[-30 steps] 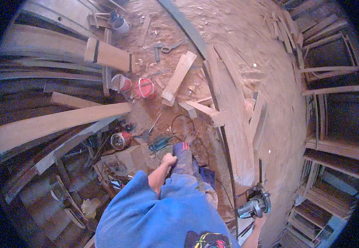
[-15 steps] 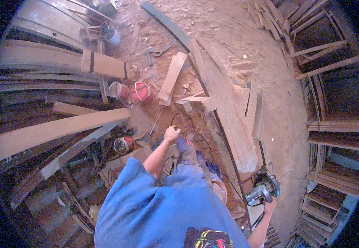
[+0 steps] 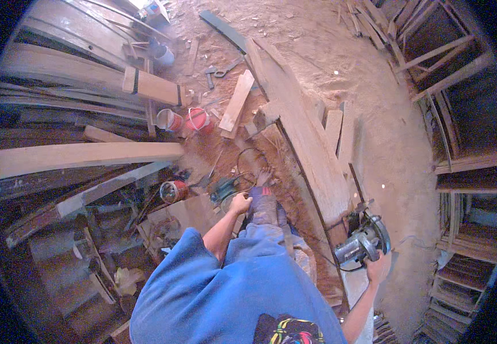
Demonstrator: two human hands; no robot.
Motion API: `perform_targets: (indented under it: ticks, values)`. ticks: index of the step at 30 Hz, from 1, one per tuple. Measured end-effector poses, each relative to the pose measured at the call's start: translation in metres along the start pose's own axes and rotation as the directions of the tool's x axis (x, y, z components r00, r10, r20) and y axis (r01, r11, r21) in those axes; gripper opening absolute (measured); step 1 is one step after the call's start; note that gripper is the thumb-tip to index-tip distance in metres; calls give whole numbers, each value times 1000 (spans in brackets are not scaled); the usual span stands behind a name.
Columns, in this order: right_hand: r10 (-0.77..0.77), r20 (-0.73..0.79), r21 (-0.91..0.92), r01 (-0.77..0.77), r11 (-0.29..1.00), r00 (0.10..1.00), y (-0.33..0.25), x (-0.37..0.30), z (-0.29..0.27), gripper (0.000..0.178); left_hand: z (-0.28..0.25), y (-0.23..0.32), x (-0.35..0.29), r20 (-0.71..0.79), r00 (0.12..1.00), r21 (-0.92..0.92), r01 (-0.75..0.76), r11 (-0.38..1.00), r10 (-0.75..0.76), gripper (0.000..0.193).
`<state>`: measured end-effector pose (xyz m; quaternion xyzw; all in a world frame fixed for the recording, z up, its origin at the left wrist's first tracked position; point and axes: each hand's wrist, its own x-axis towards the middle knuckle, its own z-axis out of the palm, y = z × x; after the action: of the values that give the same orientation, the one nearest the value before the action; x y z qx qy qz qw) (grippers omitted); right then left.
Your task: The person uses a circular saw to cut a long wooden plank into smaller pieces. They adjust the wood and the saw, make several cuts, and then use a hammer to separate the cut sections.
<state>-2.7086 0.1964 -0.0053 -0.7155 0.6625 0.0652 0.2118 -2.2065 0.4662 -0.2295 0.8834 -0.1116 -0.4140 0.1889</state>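
My right hand (image 3: 378, 267) is wrapped round the handle of a circular saw (image 3: 358, 243), a dark and silver tool with a round guard. The saw rests at the near end of a long, pale wooden plank (image 3: 311, 152) that slants away to the far left. Beside my shin, my left hand (image 3: 240, 203) is closed with curled fingers; whether it holds anything is hidden. A dark cord (image 3: 311, 234) runs left from the saw. Narrow wooden pieces (image 3: 333, 129) lean along the plank's right side.
Red buckets (image 3: 198, 119) and a red tin (image 3: 173, 191) stand to the left. A hammer (image 3: 210, 76) and a loose board (image 3: 237, 103) lie on the sawdust-strewn floor. Stacked timber (image 3: 76, 155) fills the left side; wooden frames (image 3: 440, 63) and shelving (image 3: 466, 246) line the right.
The saw and my right hand have shifted slightly up in view. My left hand has dropped lower along my leg. A pointed wooden piece at the plank's left side no longer shows there.
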Motion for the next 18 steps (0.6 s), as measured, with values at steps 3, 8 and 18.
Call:
perform_targets:
  ticks: [3,8,18]
  values:
    - [-152,-11,210,151,966,988,64,5,31,70,27,-8,-27,-46,990,27,-134,991,135,56]
    - [-518,250,642,261,721,818,90,31,29,60,70,-81,-152,58,998,-544,9,839,26,36]
    - [-626,-62,521,560,644,778,99,28,31,47,90,-231,-269,166,984,-84,74,994,-59,35]
